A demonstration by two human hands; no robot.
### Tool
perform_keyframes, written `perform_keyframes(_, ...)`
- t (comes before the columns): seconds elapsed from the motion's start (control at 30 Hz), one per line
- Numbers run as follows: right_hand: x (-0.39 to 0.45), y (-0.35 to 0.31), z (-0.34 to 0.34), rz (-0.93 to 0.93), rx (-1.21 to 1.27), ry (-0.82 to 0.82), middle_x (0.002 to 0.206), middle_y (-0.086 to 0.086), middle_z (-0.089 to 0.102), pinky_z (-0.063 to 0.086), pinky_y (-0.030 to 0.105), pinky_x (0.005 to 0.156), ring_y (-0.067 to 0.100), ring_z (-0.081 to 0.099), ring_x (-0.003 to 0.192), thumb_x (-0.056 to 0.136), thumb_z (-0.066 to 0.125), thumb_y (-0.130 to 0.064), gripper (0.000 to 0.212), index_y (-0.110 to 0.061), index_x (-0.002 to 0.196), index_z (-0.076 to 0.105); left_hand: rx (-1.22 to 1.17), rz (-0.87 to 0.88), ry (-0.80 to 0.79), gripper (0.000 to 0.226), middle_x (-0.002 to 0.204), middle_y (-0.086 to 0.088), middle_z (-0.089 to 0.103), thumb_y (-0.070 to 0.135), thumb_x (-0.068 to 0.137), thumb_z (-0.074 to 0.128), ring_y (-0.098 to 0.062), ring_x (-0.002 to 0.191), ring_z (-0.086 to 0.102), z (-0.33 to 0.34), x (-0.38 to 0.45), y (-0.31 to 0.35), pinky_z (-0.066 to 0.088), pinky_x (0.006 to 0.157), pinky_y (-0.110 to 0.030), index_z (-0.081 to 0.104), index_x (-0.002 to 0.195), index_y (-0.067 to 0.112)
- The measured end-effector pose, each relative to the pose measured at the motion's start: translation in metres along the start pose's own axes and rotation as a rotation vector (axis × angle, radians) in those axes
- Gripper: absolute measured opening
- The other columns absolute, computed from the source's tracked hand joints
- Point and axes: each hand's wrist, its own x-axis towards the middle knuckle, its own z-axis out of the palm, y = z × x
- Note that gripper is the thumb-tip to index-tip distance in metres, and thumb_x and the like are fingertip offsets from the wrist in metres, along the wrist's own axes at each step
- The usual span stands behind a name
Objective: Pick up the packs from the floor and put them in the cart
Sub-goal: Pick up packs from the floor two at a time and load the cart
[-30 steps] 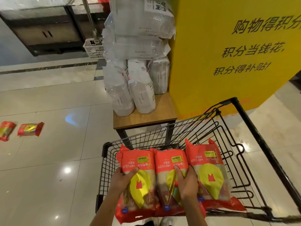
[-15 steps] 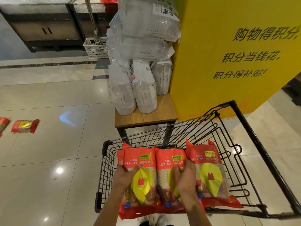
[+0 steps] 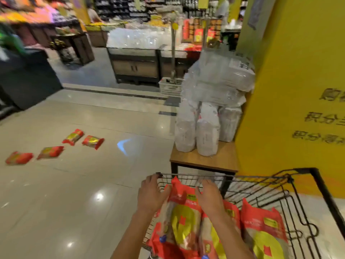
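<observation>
At the bottom centre of the frame I see my left hand and right hand, fingers straight and released, flanking a red pack in the wire cart. Four more packs lie on the floor at middle left.

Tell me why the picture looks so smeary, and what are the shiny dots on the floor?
Head view: the packs on the floor and far shelves are smeared by motion blur; the yellow wall has fuzzy writing; the white dots are glare on the glossy floor; the wide lens bends the cart; both hands, left and right, look fairly sharp.
</observation>
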Motion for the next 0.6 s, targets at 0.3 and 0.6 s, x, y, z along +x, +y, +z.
perform_keyframes(0.3, -0.01, -0.157, 0.045, -0.443, 0.027, -0.172, 0.141, 0.004, 0.058, 0.04, 0.034, 0.109, 0.024, 0.053, 0.128, 0.097, 0.055, -0.03, 0.046, -0.016, 0.14, 0.056, 0.049, -0.183, 0.334, 0.08, 0.144, 0.002, 0.054, 0.073, 0.08, 0.04, -0.022, 0.129, 0.051, -0.091, -0.062, -0.092, 0.046, 0.101, -0.037, 0.053, 0.141, 0.023)
perform_keyframes(0.6, -0.065, -0.309, 0.117, -0.765, -0.043, -0.356, 0.145, -0.006, 0.054, 0.031, 0.027, 0.111, 0.017, 0.049, 0.133, 0.1, 0.049, -0.035, 0.047, -0.024, 0.145, 0.051, -0.024, -0.374, 0.582, 0.058, 0.142, 0.0, 0.054, 0.049, 0.09, 0.067, -0.025, 0.128, 0.052, -0.165, -0.097, -0.216, 0.044, 0.097, -0.039, 0.055, 0.139, 0.021)
